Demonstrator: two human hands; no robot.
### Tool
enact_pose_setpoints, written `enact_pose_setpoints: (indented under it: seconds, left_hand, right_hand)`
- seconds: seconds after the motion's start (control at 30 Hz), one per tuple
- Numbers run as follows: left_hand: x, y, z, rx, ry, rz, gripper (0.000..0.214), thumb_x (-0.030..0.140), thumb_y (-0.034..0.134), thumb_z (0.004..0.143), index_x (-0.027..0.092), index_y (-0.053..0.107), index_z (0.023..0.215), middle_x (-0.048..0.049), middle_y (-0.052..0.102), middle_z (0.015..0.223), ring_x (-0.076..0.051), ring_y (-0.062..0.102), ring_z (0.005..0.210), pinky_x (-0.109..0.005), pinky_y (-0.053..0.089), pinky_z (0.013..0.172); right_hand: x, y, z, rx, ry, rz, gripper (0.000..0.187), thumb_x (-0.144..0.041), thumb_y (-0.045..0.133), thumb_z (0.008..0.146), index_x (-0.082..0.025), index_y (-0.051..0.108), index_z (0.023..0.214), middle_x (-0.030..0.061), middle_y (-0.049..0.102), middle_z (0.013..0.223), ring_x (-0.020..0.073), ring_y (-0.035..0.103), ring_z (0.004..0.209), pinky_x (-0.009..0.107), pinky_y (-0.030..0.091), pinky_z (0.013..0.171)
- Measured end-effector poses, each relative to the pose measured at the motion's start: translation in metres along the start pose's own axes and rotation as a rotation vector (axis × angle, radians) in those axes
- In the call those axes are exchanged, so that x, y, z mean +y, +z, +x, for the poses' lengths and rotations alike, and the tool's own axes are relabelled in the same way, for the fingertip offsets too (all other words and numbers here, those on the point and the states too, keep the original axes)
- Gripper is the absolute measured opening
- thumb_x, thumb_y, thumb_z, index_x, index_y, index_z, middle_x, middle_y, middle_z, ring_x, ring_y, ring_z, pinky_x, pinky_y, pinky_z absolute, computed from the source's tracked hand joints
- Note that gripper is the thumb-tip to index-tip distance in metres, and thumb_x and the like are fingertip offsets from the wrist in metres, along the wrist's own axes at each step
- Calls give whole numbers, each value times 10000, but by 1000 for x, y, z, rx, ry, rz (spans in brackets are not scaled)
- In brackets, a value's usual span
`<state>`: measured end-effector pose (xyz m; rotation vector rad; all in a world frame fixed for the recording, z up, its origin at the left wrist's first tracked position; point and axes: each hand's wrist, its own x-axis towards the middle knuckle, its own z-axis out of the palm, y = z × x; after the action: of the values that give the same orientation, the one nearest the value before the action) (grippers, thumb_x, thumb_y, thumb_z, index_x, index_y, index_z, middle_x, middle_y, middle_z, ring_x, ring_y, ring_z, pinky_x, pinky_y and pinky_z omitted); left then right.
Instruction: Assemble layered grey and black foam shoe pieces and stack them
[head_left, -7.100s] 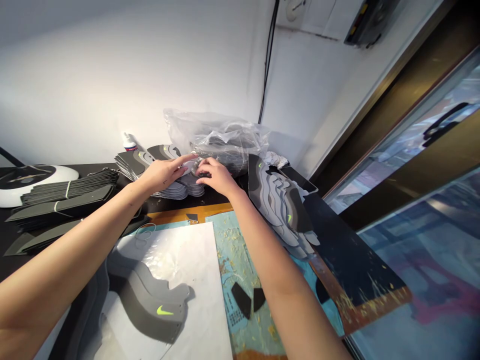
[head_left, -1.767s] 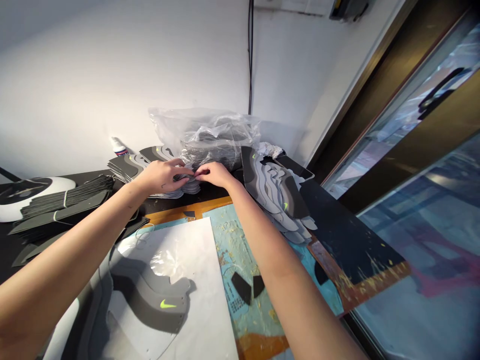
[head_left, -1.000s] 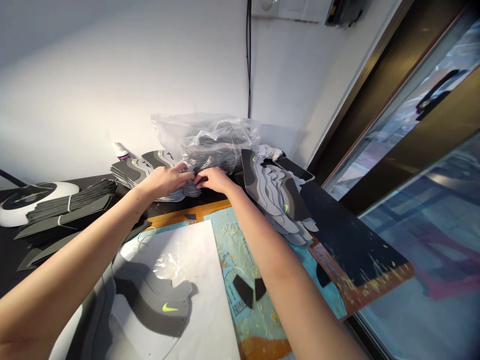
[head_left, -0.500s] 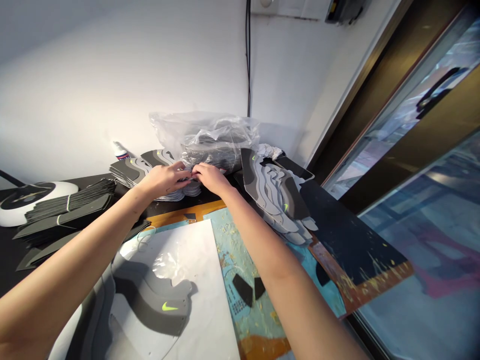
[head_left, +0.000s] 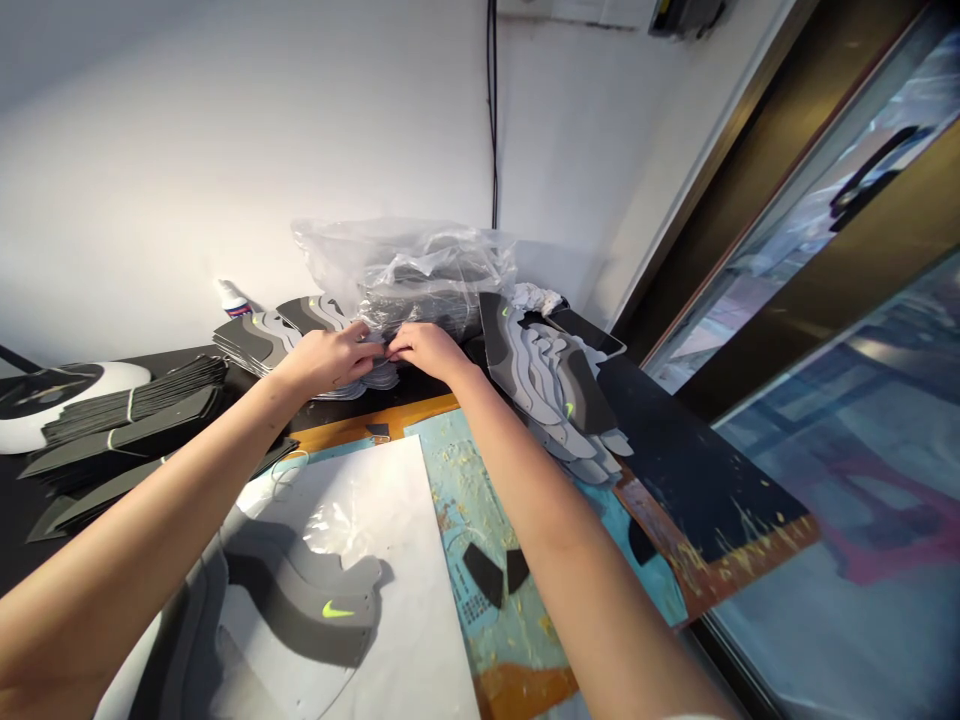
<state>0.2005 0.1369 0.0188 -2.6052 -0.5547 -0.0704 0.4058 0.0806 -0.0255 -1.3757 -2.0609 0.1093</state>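
My left hand (head_left: 334, 360) is closed over the edge of a stack of grey shoe upper pieces (head_left: 298, 312) at the back of the table. My right hand (head_left: 427, 348) meets it fingertip to fingertip, thumb and fingers pinched. Whatever lies between the fingers is too small to make out. Just behind both hands stands a clear plastic bag (head_left: 405, 245) holding more dark and grey pieces. In front, a grey shoe upper piece with a yellow-green swoosh (head_left: 322, 610) lies on a white sheet (head_left: 420, 560).
A pile of grey upper pieces (head_left: 551, 390) sits to the right. At left are bundles of dark strips (head_left: 142, 425) tied with bands, a white lamp base (head_left: 22, 430) and a small bottle (head_left: 232, 298). Two dark scraps (head_left: 484, 575) lie on the glue-stained blue covering (head_left: 480, 480).
The right hand has shifted slightly, its wrist a little further right, fingers still pinched. The left hand stays nearly in place. The whole view has moved a little.
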Motion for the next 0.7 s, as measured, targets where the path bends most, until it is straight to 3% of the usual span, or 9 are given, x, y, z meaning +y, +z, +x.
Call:
enact_pose_setpoints:
  seconds: [0.13,0.27,0.43,0.57,0.7]
  left_hand:
    - [1,1,2,27,-7,29,453,524,373,1016,255,648,1253,-123,581,1205,-178,588,657,-297,408,568]
    - [3,1,2,20,-2,52,448,431,280,1053,200,643,1179,-138,593,1171,-158,565,607,-280,365,526]
    - [6,0,0,23,-40,63,394,345,266,1056,149,547,1251,-176,588,1194,-130,523,544,-259,303,485]
    - [6,-3,0,-3,1,35,348,319,292,1052,201,585,1197,-144,577,1194,-87,466,507,-247,316,503]
    - [5,-3,1,4,18,6,388,333,284,1047,223,623,1200,-138,566,1216,-112,516,569,-269,366,538]
  right_hand:
    - [-7,2,-1,88,57,-12,215,-121,569,927,-196,769,900,34,703,970,163,623,915,244,398,762]
    - [-8,3,-3,159,136,91,136,-133,625,899,-182,721,983,16,720,907,152,641,859,233,406,733]
    - [-3,5,-6,7,128,103,147,-73,715,801,-196,721,881,-23,730,830,141,650,800,225,396,695]
    - [0,6,-5,-45,105,40,163,-84,694,835,-229,760,869,-15,753,934,154,670,887,239,409,738]
    - [-1,5,-4,-44,80,-2,146,-124,666,884,-230,766,896,1,744,994,160,661,957,237,409,760]
